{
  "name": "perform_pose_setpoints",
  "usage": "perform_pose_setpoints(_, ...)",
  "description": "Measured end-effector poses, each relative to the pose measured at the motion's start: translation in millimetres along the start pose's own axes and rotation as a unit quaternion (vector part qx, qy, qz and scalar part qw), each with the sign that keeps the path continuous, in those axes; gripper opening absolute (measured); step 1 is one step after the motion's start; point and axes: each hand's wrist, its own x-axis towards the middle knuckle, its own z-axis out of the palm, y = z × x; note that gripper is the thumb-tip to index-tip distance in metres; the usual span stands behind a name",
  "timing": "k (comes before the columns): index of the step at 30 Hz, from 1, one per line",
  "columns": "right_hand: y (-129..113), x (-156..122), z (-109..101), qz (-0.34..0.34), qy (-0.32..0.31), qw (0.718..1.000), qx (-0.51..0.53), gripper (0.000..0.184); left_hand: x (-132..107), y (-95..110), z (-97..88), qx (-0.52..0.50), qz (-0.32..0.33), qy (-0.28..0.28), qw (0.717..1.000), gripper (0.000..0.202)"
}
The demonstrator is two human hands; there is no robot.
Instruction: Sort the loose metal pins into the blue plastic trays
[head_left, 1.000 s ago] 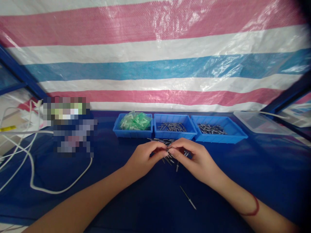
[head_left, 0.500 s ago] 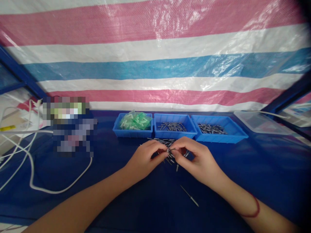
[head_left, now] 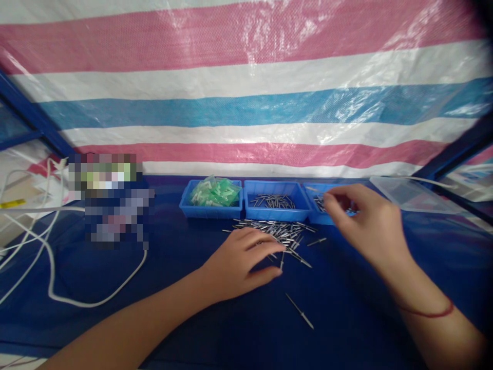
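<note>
Loose silvery pop rivets lie in a pile [head_left: 283, 231] on the blue tabletop. My left hand [head_left: 246, 262] rests at the pile's near side, thumb and index finger apart, a rivet [head_left: 282, 262] by its fingertips. My right hand [head_left: 365, 221] is raised in front of the right blue bin [head_left: 314, 218], thumb and forefinger pinched on a thin, blurred rivet [head_left: 313, 189] that points left. More rivets in that bin are partly hidden behind the hand. One single rivet [head_left: 300, 312] lies apart, closer to me.
The middle blue bin [head_left: 277, 213] holds rivets; the left blue bin [head_left: 210, 211] holds green-and-clear plastic packets [head_left: 215, 191]. A clear plastic lid [head_left: 416, 198] lies at back right. White cables [head_left: 77, 303] and blurred-out items [head_left: 111, 205] occupy the left. Striped sheeting [head_left: 246, 108] hangs behind.
My hands have come apart. The right one has moved right and up to the right bin with a rivet, while the left has opened and lowered slightly beside the pile.
</note>
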Motion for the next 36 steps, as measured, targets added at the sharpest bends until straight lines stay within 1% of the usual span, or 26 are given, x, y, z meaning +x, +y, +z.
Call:
perform_pose_setpoints(1, 11.6, 2.6, -2.3, 0.022, 0.012, 0.998, -0.051, 0.015, -0.7, 2.2, 1.0, 0.017, 0.030, -0.027, 0.999, 0.035)
perform_pose_setpoints(3, 33.8, 4.8, -3.6, 0.028, -0.011, 0.991, -0.130, 0.018, -2.1, 5.3, 4.2, 0.048, 0.068, -0.068, 0.994, 0.036)
perform_pose_setpoints(4, 43.2, 4.5, -2.9, 0.016, -0.035, 0.988, -0.150, 0.021, -2.7, 6.0, 6.0, 0.061, 0.076, -0.082, 0.992, 0.035)
perform_pose_setpoints(6, 56.3, 2.8, -0.1, -0.001, -0.046, 0.983, -0.176, 0.024, -3.6, 6.1, 8.8, 0.080, 0.083, -0.096, 0.989, 0.030)
perform_pose_setpoints(8, 60.4, 1.4, 2.5, -0.005, -0.047, 0.982, -0.182, 0.025, -3.8, 5.0, 9.9, 0.090, 0.084, -0.096, 0.988, 0.023)
perform_pose_setpoints(10, 56.8, 1.4, 3.7, 0.005, -0.053, 0.983, -0.176, 0.026, -3.5, 3.5, 9.6, 0.096, 0.085, -0.091, 0.988, 0.019)
perform_pose_setpoints(13, 44.6, 2.4, 4.7, 0.011, -0.065, 0.986, -0.153, 0.026, -2.6, 1.8, 8.5, 0.096, 0.084, -0.084, 0.988, 0.015)
perform_pose_setpoints(21, 9.3, -5.2, 12.0, -0.052, -0.092, 0.992, -0.069, 0.020, -2.4, 0.5, 12.5, 0.094, 0.078, -0.077, 0.990, 0.017)
perform_pose_setpoints(24, -5.1, -8.5, 11.7, -0.063, -0.088, 0.993, -0.035, 0.018, -2.3, -1.4, 13.3, 0.101, 0.075, -0.073, 0.989, 0.017)
perform_pose_setpoints(28, -19.8, -12.2, 12.0, -0.074, -0.106, 0.991, 0.035, 0.017, -1.2, -4.9, 13.8, 0.109, 0.070, -0.062, 0.990, 0.017)
perform_pose_setpoints(32, -28.8, -16.5, 15.0, -0.078, -0.142, 0.982, 0.097, 0.015, -0.7, -8.0, 15.4, 0.116, 0.057, -0.032, 0.991, 0.017)
perform_pose_setpoints(36, -36.4, -21.0, 17.4, -0.103, -0.206, 0.965, 0.126, 0.013, -0.6, -10.8, 15.1, 0.130, 0.034, -0.013, 0.991, 0.016)
